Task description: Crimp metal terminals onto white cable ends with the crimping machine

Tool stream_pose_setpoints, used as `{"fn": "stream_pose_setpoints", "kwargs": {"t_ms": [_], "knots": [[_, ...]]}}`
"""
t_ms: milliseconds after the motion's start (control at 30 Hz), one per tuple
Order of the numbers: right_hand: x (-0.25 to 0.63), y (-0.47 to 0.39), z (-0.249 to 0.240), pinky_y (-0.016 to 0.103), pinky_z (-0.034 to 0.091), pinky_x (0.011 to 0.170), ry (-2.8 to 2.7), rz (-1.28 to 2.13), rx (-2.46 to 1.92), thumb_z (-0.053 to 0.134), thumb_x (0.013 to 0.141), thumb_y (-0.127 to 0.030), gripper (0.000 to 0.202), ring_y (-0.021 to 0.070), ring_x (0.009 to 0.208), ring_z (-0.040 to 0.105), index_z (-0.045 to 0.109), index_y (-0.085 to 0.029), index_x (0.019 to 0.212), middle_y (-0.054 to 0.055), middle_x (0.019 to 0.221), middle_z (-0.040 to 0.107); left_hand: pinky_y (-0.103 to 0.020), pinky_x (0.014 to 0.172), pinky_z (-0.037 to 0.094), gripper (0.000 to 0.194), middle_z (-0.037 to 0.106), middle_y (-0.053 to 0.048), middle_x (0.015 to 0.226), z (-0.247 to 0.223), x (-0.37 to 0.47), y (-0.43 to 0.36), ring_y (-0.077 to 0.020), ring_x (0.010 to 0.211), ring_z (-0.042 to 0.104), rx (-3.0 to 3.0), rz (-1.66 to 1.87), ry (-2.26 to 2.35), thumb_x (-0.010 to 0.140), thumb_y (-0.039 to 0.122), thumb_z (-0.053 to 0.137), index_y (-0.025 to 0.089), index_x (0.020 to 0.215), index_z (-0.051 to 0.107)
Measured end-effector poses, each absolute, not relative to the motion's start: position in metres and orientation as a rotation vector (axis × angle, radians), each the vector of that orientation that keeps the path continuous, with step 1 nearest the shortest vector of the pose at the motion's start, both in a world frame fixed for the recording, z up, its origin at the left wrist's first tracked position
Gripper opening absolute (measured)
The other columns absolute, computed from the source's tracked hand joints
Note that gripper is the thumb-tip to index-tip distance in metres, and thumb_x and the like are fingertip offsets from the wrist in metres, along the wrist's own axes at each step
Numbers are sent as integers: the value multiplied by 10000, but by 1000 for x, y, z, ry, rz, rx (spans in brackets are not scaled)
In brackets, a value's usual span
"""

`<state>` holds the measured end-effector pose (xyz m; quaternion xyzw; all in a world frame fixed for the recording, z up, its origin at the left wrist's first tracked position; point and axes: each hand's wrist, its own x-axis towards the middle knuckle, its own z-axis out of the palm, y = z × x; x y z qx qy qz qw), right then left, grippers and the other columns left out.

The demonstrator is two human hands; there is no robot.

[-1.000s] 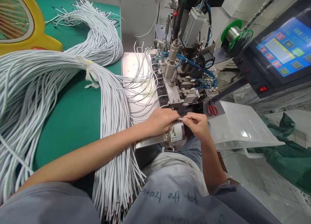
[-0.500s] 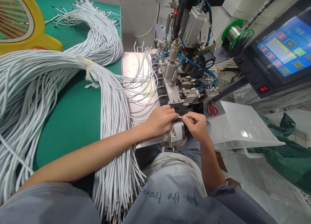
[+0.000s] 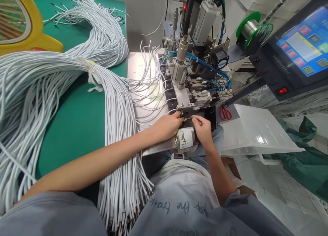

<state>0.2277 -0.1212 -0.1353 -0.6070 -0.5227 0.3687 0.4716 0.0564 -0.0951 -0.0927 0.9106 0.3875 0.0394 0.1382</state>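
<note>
Cable end (image 3: 187, 119), 1: thin, partly hidden by fingers, tip detail too small to tell; long axis crosswise, running from hand to hand; lies between the fingertips, near the machine (image 3: 179, 97). Left hand (image 3: 167, 127), 1: narrow pinch on cable end. Right hand (image 3: 203, 129), 1: narrow pinch at its right side. Labelled block (image 3: 186, 138), 1: bodyward. White cable bundle (image 3: 119, 126), 1: leftward, cut off at view edge

Workshop with bench machine (image 3: 183, 96), solder-like spool (image 3: 249, 28)
</note>
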Motion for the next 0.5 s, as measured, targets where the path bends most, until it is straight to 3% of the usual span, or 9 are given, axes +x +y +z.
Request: {"fn": "stream_pose_setpoints", "kwargs": {"t_ms": [200, 367, 500], "knots": [[230, -108, -145, 270, 455, 570, -1222, 1112, -1449, 602, 672, -356, 191, 135, 577, 536, 635, -168, 675, 13, 628, 621, -260, 566, 402, 318, 575, -96, 905, -95, 57, -92, -143, 639, 583, 2694, -68, 1145, 883, 121, 335, 117, 1081, 584], [230, -106, -146, 244, 423, 535, -1272, 1106, -1450, 599, 674, -329, 172, 113, 545, 500, 608, -164, 628, -9, 574, 580, -261, 568, 420, 423, 565, -66, 874, -90, 55, -94, -142, 613, 581, 2696, -34, 1128, 853, 101, 364, 163, 1246, 507], [234, -103, -143, 250, 433, 561, -1322, 1153, -1433, 601, 674, -310, 155, 111, 552, 506, 606, -162, 628, -11, 591, 586, -270, 549, 425, 446, 558, -75, 877, -90, 55, -93, -143, 587, 579, 2765, -63, 1069, 817, 64, 386, 162, 1221, 546]]}}
